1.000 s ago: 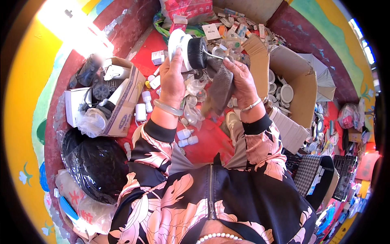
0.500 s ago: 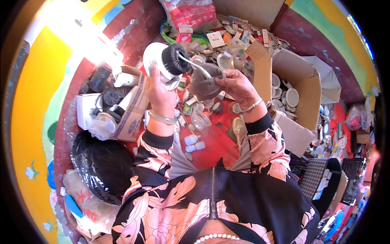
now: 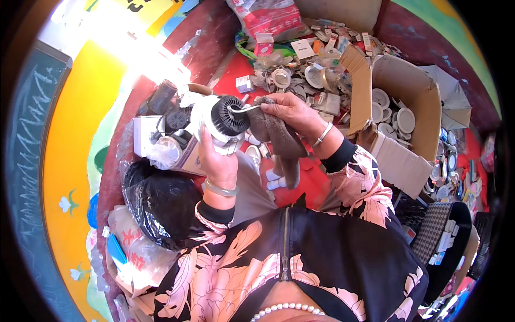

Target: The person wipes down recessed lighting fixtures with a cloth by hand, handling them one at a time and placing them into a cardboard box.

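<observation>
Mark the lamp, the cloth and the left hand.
lamp (image 3: 229, 115), head view, black finned end.
cloth (image 3: 279, 142), head view, middle of the hanging fold.
left hand (image 3: 217, 161), head view, back of hand.

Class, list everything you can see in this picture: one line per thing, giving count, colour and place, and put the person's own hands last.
lamp fixture: one, white body with black finned centre, held up at the middle
cloth: one, grey-brown, hanging beside the fixture
open cardboard box: one, brown, at right, with white round discs inside
small cardboard box: one, brown, at left, holding black and white parts
black plastic bag: one, lower left
red packet: one, top centre
loose round parts: many, white and grey, scattered on the red floor behind the fixture
red floor: one, under everything
left hand: one, gripping the lamp fixture from below
right hand: one, holding the cloth at the fixture's finned face
</observation>
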### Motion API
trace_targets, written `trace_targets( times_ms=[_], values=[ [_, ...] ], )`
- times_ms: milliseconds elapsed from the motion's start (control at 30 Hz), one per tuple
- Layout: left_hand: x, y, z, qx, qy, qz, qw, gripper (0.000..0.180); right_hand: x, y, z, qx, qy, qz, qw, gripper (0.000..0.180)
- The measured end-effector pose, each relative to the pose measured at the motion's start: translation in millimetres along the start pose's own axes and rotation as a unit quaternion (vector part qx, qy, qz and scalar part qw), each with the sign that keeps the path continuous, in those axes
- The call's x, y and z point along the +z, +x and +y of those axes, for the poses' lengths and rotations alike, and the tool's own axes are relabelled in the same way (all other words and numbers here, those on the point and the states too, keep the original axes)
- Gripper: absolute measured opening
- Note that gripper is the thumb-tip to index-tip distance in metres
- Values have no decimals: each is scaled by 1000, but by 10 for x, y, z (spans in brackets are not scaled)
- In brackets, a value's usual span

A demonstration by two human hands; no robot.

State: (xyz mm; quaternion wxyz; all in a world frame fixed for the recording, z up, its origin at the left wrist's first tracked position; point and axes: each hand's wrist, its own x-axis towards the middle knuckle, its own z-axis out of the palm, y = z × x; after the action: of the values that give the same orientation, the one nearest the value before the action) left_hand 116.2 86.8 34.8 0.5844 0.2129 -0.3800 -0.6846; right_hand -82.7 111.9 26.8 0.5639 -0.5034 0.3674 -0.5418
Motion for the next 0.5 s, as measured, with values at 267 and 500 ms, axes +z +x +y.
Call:
trace_targets(
  times_ms=[267,500],
  values=[
    [-581,-692,158,-125,-148,68,979,46,222,-293,47,53,-201,-180,961,28],
    [-1024,-1284,71,-168,-170,99,966,42,446,-636,370,91,-157,-124,976,25]
  ],
)
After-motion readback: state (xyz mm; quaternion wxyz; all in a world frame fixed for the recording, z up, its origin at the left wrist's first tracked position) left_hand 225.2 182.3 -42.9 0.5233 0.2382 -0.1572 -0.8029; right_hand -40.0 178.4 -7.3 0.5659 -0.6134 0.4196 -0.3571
